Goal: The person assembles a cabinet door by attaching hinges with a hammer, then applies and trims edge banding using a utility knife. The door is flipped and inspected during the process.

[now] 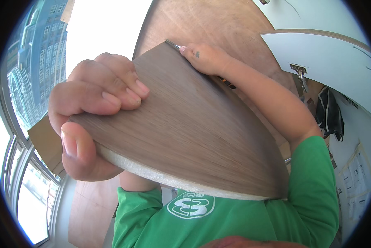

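Note:
A wood-grain board (185,115) fills the middle of the view, tilted close to me, with a pale, raw particleboard edge (152,175) along its near side. My left hand (96,97) clamps the board's left corner, fingers over the face and thumb against the edge. At the far edge, my right hand (204,58) is closed around a slim tool that looks like a utility knife (172,44). Its metal tip lies along the board's far corner. A black-and-orange end shows below my right wrist; the rest of the handle is hidden by hand and board.
Behind the board lies a large light-brown wooden surface (218,20). A white panel with a metal hinge (300,71) stands at the right, with a black bag (330,113) beneath. Windows (32,186) line the left side. A plywood sheet (90,211) is at lower left.

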Available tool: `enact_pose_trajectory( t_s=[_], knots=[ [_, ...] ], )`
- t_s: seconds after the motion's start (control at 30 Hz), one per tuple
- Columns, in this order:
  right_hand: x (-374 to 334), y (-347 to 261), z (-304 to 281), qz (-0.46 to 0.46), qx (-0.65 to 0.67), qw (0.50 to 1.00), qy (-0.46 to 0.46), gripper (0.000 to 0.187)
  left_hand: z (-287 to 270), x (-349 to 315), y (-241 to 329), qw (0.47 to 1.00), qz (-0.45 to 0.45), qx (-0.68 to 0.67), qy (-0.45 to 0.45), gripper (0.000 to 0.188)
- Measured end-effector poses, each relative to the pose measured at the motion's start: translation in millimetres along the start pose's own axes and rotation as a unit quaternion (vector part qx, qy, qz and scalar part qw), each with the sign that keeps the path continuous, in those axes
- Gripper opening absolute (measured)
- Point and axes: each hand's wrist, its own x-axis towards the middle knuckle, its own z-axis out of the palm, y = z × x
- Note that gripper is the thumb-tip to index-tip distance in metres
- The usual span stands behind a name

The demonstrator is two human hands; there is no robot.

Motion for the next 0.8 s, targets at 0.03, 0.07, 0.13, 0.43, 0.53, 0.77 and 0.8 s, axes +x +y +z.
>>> enact_pose_trajectory(
  t_s=[0.03, 0.07, 0.13, 0.43, 0.53, 0.77, 0.8],
  knots=[
    [0, 1, 0, -0.007, -0.003, 1.0, 0.002, 0.061, -1, 0, 0, 1.0, 0.0, 0.002, -0.006, 0.039],
    [-1, 1, 1, -0.006, -0.005, 1.0, 0.0, 0.061, -2, 0, 0, 1.0, -0.001, 0.005, -0.012, 0.04],
    [-1, -2, 0, -0.004, -0.007, 1.0, -0.006, 0.061, -4, 0, 1, 1.0, -0.006, 0.003, -0.026, 0.041],
    [-2, -9, -9, 0.005, -0.032, 0.999, -0.044, 0.062, -11, 2, 5, 0.998, -0.019, 0.013, -0.064, 0.043],
    [-18, -9, -19, 0.012, -0.051, 0.995, -0.083, 0.06, -8, 2, 3, 0.998, -0.016, 0.007, -0.054, 0.044],
    [-57, 20, -2, 0.059, -0.036, 0.994, -0.087, 0.059, -11, 6, 3, 0.997, -0.031, -0.004, -0.076, 0.045],
    [-63, 24, -2, 0.069, -0.037, 0.992, -0.1, 0.059, -11, 7, 4, 0.997, -0.034, -0.005, -0.076, 0.045]
  ],
)
